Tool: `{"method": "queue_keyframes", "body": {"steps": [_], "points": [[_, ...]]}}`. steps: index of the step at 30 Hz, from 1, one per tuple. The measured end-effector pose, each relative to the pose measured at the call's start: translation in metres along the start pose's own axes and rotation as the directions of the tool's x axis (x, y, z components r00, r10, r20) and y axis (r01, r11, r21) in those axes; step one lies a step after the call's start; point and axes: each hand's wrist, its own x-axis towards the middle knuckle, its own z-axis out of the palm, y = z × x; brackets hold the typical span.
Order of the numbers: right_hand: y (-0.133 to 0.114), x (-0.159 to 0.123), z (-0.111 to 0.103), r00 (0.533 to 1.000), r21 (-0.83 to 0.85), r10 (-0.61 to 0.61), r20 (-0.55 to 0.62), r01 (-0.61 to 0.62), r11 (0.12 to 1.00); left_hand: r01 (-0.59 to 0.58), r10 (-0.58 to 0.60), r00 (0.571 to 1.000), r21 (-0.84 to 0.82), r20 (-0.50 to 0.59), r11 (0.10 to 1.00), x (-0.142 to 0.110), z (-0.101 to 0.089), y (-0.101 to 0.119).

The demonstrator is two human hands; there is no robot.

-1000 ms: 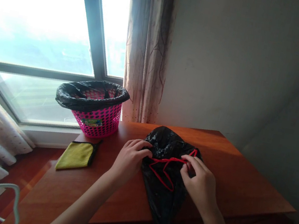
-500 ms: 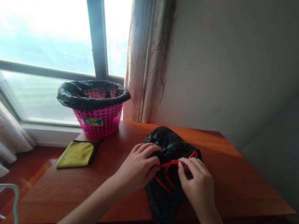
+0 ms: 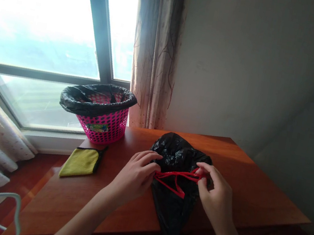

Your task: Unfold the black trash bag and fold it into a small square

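A black plastic garbage bag (image 3: pixel 173 151) lies on the wooden table, its lower end hanging over the front edge. Across its middle runs a red drawstring (image 3: pixel 177 174), stretched between my two hands, with a loop dangling below. My left hand (image 3: pixel 141 171) is closed on the drawstring's left end, thumb and fingers pinched. At the other side, my right hand (image 3: pixel 214 188) pinches the drawstring between thumb and forefinger. Parts of the bag beneath both hands are hidden.
A pink perforated wastebasket (image 3: pixel 103 126) lined with a black bag stands at the table's back left. Near it lies a folded yellow cloth (image 3: pixel 80 162) with dark edging. The wooden table (image 3: pixel 253 191) reaches to the wall; a white metal tube (image 3: pixel 17 210) curves at lower left.
My hands have moved apart, left hand to the left and right hand to the right. The red drawstring between them is now longer and tighter.
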Motion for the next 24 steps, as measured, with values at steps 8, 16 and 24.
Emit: {"method": "queue_keyframes", "body": {"steps": [8, 16, 24], "points": [[-0.005, 0.006, -0.009, 0.965, 0.052, -0.135, 0.226, 0.126, 0.991, -0.032, 0.033, 0.999, -0.207, 0.003, 0.978, 0.003, 0.001, 0.002], [0.017, 0.002, -0.019, 0.998, 0.054, 0.049, 0.043, -0.052, 0.997, 0.125, -0.159, 0.987, -0.518, -0.023, 0.846, -0.001, -0.008, -0.008], [0.046, -0.013, -0.015, 0.866, 0.613, 0.499, 0.017, -0.404, 0.679, 0.136, -0.286, 0.957, -0.795, -0.05, 0.591, -0.01, -0.014, -0.02]]}}
